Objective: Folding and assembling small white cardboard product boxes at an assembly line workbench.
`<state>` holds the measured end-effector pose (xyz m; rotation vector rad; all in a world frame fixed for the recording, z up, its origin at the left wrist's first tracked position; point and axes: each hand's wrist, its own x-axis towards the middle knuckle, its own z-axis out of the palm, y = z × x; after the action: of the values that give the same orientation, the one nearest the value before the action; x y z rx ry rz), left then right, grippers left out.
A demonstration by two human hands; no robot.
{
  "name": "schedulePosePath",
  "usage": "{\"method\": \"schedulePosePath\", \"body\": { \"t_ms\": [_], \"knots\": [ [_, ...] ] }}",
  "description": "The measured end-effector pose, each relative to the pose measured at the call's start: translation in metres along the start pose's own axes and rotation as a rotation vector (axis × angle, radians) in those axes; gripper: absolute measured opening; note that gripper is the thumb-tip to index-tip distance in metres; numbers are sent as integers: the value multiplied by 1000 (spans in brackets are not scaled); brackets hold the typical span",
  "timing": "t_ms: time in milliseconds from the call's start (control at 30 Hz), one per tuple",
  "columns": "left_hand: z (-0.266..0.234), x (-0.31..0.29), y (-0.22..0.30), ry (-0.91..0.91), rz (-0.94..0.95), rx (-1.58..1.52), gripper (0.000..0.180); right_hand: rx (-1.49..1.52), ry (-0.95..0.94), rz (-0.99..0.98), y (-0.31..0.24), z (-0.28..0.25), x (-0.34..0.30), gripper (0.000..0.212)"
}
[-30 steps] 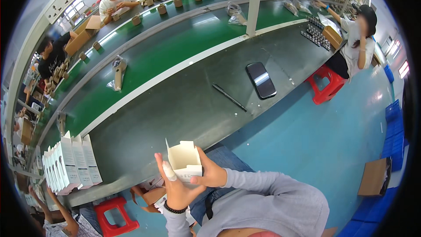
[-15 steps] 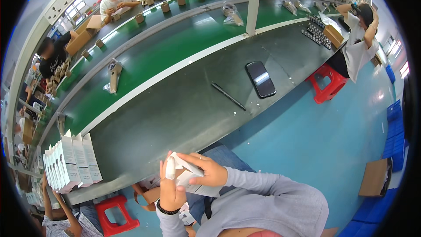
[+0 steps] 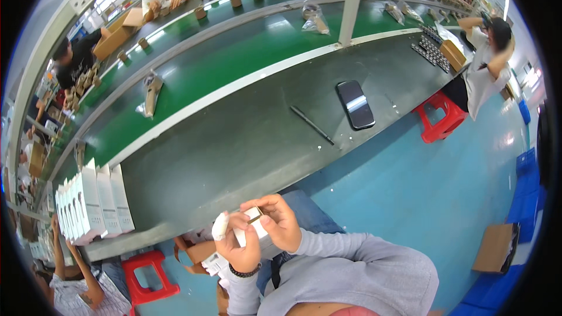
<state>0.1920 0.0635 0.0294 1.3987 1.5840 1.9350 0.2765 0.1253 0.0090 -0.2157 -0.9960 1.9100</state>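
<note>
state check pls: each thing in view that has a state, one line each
small white box: closed or nearly so, held over the lap in both hands
left hand: grip shut on the small white box
right hand: grip shut on the small white box, fingers over its top
phone: flat on the grey table, screen dark
pen: lying flat, untouched
white cartons: upright in a row at the table's left end

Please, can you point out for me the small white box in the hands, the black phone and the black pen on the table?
small white box (image 3: 253, 229): head view, on its white side between the hands.
black phone (image 3: 355, 104): head view, middle of its screen.
black pen (image 3: 312, 124): head view, middle of its shaft.
</note>
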Motion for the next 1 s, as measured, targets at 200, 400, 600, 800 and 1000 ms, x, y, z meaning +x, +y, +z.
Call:
{"method": "schedulePosePath", "body": {
  "t_ms": [200,400,600,800,1000],
  "knots": [
    [3,18,12,-124,242,230,95,-576,-147,102,-52,-11,20,15],
    [0,39,20,-221,371,420,129,-113,-209,337,-32,-15,33,23],
    [-18,27,-9,-67,253,228,83,-180,-118,423,1,-3,35,52],
    [-48,29,-30,-46,333,223,95,-161,-101,410,32,9,40,57],
    [-71,35,-21,75,315,84,127,-695,-601,148,42,-3,40,91]
  ]
}}
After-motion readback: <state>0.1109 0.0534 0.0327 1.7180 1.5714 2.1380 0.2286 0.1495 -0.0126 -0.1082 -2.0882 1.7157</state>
